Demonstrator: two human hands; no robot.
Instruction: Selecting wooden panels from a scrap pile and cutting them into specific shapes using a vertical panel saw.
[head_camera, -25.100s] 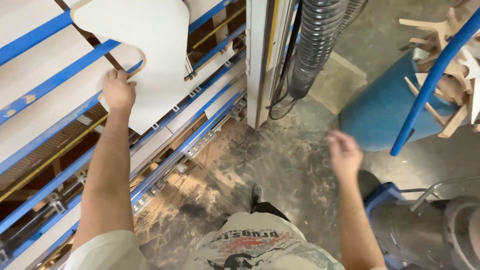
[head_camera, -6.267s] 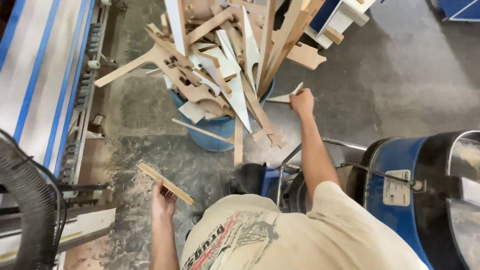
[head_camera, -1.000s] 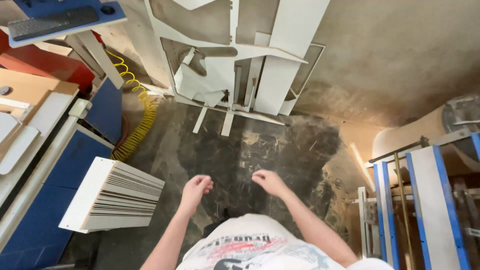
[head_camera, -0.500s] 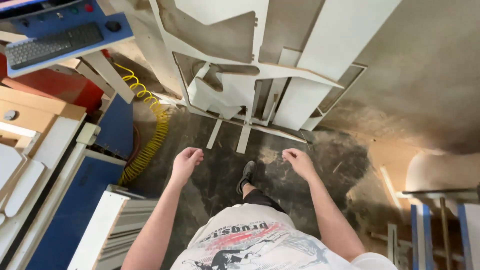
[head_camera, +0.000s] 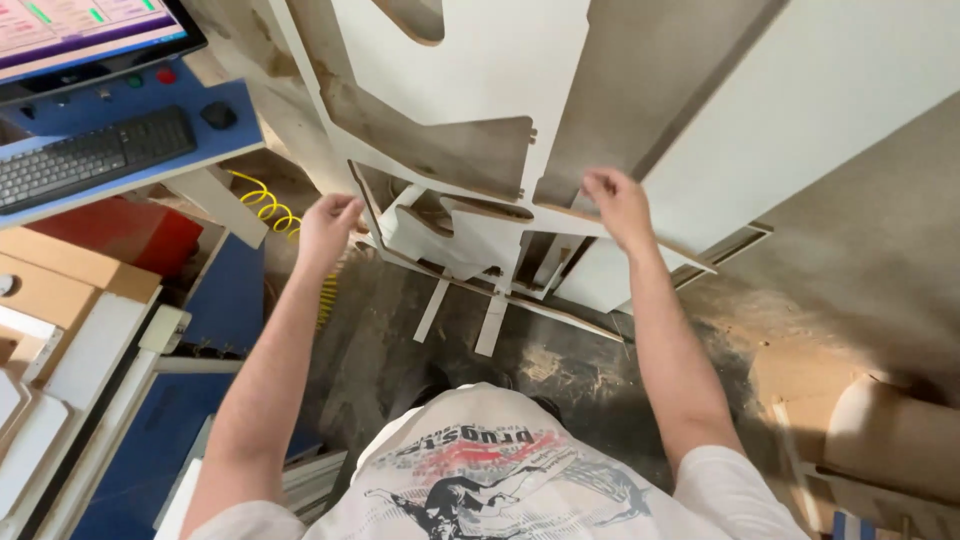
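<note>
A woodworking workshop (sawdust floor (head_camera: 560, 370), cut panels (head_camera: 520, 90)).

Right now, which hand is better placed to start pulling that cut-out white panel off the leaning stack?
Probably the right hand: it already rests on the lower edge of the white panel. The left hand is at the panel's left edge, and contact is unclear.

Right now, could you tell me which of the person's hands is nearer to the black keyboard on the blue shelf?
Left. The left hand is at the cut panel's left edge, right of and below the keyboard. The right hand is farther right, on the panels' lower edge.
</note>
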